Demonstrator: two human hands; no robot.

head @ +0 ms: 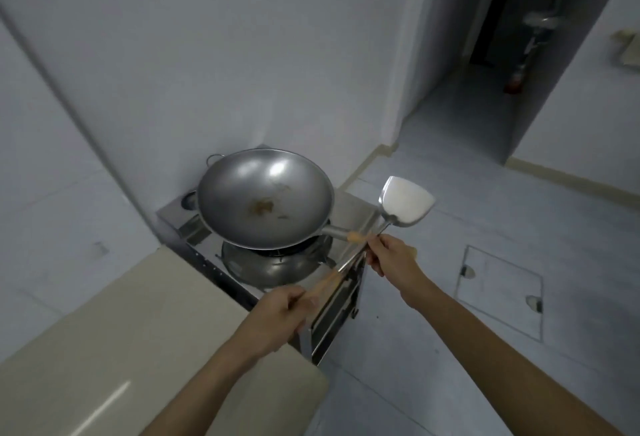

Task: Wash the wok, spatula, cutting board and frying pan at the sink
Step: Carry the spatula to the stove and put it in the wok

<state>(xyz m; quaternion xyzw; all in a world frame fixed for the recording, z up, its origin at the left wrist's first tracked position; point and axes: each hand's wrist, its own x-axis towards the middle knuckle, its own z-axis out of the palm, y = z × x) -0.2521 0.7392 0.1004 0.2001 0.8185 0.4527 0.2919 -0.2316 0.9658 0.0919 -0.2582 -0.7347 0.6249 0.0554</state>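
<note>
From the head camera, the left hand [282, 311] is curled round the wooden end of the spatula [405, 203], whose blade rises just beyond the right hand [391, 257]. The right hand grips the handle of the wok [265, 198], held ahead of both hands, above the steel stove [349, 207].
</note>
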